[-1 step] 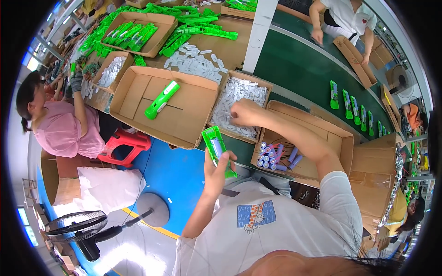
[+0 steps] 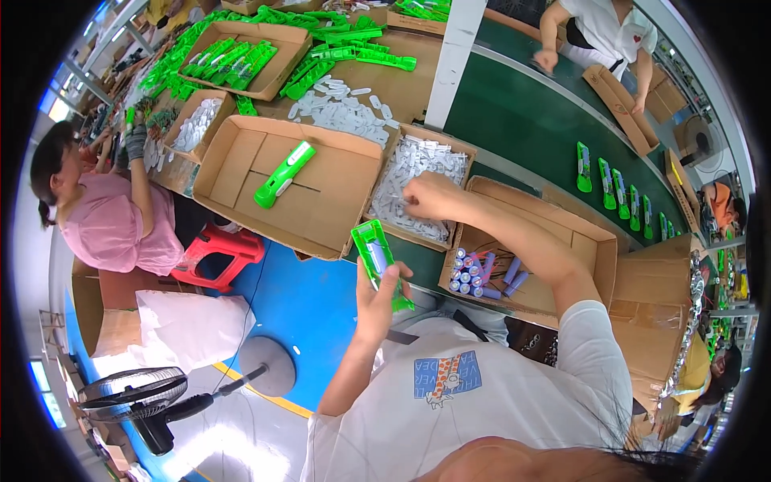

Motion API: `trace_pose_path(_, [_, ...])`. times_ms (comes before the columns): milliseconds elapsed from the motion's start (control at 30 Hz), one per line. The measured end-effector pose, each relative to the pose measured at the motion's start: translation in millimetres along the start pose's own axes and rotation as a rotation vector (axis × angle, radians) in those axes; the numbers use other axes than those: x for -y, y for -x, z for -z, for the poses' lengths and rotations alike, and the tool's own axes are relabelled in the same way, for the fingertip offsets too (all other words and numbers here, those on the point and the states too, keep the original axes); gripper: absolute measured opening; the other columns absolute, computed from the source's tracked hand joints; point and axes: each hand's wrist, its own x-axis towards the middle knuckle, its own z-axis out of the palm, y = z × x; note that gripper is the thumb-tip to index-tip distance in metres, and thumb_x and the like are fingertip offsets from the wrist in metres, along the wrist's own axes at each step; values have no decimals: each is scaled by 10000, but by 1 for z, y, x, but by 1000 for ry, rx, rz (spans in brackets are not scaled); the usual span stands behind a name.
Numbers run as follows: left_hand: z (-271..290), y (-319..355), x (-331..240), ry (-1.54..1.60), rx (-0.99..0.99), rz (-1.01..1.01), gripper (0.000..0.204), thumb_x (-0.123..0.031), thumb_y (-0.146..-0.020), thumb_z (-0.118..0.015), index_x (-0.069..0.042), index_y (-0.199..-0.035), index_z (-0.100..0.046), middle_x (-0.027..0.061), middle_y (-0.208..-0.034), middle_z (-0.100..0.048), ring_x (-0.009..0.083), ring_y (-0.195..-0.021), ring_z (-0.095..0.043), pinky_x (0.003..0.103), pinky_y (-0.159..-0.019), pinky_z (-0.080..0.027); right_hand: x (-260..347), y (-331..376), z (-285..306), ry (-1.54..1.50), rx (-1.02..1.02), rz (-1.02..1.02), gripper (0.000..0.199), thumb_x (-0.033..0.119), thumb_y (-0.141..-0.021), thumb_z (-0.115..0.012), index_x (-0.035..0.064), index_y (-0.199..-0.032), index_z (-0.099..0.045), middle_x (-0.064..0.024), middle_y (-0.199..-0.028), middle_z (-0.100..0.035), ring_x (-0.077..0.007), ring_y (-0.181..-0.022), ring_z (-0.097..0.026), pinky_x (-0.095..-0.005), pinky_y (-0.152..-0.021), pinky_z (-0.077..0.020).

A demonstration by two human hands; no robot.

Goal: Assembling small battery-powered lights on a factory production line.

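Green plastic casing [image 2: 380,261] sits upright in my left hand [image 2: 376,301], fingers wrapped around its lower end, over the table edge. My right hand [image 2: 430,198] is pinching small white parts [image 2: 418,173] inside their cardboard box [image 2: 466,157].

The casing [image 2: 381,261] in the left hand [image 2: 376,305] is bright green with a pale grey inside. The casing [image 2: 283,175] at upper left is the same green with a white strip, lying in a plain brown box [image 2: 233,173]. The parts [image 2: 414,181] under the right hand [image 2: 430,197] are white. The cells [image 2: 474,273] at centre are blue and purple. The belt [image 2: 522,120] is dark green, the floor [image 2: 309,309] blue, the stool [image 2: 221,249] red.
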Motion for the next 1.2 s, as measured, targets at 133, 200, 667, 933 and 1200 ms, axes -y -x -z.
trace_pose_path(133, [-3,-3,-7,85,18,72,387,-206,-997,-503,-76,-1305,-307,116,-977,-570,165,-651,-576,279,-566,-494,12,15,22,-210,-122,150,167,183,-875,-645,19,-889,-672,-130,-667,-645,-256,-621,-648,-381,-568,-494])
trace_pose_path(200, [-7,-8,-6,35,41,50,460,-218,-999,-499,-81,-1366,-258,116,-973,-564,173,-652,-577,283,-563,-499,27,22,34,-506,-127,135,176,154,-951,-577,6,-1007,-657,-88,-737,-651,-171,-593,-626,-306,-541,-467])
trace_pose_path(667, [-18,-17,9,-287,74,6,547,-125,-963,-544,-102,-1402,-218,81,-904,-556,131,-611,-576,262,-492,-468,47,40,56,-251,26,105,155,121,-880,-593,-13,-804,-574,-180,-618,-563,-321,-536,-534,-398,-513,-396])
trace_pose_path(933, [-18,-21,6,-229,83,-13,538,-97,-961,-537,-97,-1394,-218,78,-923,-546,122,-617,-571,256,-493,-466,49,52,45,-274,-332,63,138,132,-835,-608,15,-761,-604,-194,-651,-610,-385,-623,-610,-449,-554,-463])
trace_pose_path(1200, [-16,-17,6,-353,162,-36,546,-96,-959,-534,-101,-1405,-219,101,-932,-576,147,-641,-596,278,-528,-469,40,56,33,-457,-185,36,230,146,-843,-690,-5,-697,-595,-117,-551,-559,-203,-470,-546,-331,-477,-408])
